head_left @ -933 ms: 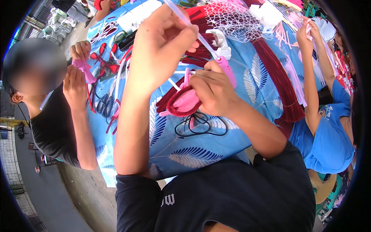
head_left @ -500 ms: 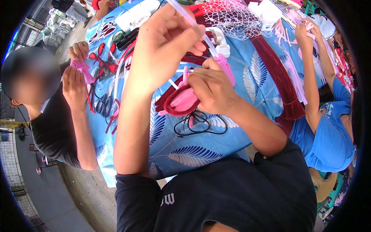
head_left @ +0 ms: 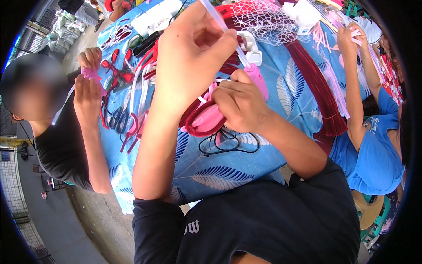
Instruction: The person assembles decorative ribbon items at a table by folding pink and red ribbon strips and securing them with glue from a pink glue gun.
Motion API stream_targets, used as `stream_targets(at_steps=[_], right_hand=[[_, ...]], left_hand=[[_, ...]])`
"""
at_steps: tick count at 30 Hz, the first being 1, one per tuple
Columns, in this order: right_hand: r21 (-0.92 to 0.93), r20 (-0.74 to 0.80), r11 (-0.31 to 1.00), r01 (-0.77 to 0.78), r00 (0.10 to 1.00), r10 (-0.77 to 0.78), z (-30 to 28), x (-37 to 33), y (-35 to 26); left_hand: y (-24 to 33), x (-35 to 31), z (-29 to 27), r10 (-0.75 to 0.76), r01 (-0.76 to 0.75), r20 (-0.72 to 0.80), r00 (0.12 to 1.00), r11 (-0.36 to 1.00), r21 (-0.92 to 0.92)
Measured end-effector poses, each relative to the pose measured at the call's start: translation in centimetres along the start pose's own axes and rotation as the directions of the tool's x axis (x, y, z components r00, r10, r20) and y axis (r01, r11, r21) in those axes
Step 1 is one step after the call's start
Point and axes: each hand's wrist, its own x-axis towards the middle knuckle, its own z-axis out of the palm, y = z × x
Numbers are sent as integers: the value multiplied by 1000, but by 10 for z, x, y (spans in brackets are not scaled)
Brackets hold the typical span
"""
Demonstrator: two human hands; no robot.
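Observation:
My left hand (head_left: 193, 53) is raised over the table, thumb and fingers pinched on a long translucent glue stick (head_left: 220, 20). The stick's lower end meets the back of a pink hot glue gun (head_left: 257, 81). My right hand (head_left: 241, 103) is closed round the glue gun, its fingers curled and its grip partly hidden. Just left of the right hand's fingers is a pink piece with a fuzzy dark red edge (head_left: 205, 123); whether the fingers also hold it cannot be told. A thin black cord (head_left: 228, 147) lies looped below.
A bundle of dark red chenille stems (head_left: 316, 88) and white netting (head_left: 259, 22) lie beyond. Scissors (head_left: 118, 119) and red ribbon bows (head_left: 118, 72) are at left. A person in black (head_left: 66, 149) handles a pink piece; a person in blue (head_left: 369, 154) works at right.
My left hand has moved slightly right and down with the glue stick. The pink piece with the red edge has shifted a little to the right and lower.

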Motion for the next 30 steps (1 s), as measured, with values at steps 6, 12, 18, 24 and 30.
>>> stream_targets(at_steps=[6, 12, 18, 24, 30], right_hand=[[-32, -30, 999, 26, 999, -27, 4, -2, 0], [9, -22, 1000, 28, 999, -28, 7, -1, -3], [-3, -66, 1000, 24, 998, -24, 8, -1, -2], [-20, -70, 1000, 8, 998, -10, 8, 0, -2], [-34, -43, 999, 27, 999, -28, 10, -1, -1]], left_hand=[[2, 0, -1, -84, 91, -48, 995, 981, 170], [-13, -2, 6, 8, -11, 13, 1000, 964, 267], [-13, -1, 3, -46, 38, 64, 997, 992, 123], [-16, 0, 2, -80, 68, 88, 993, 989, 130], [-15, 1, 6, 29, -57, 123, 992, 972, 228]])
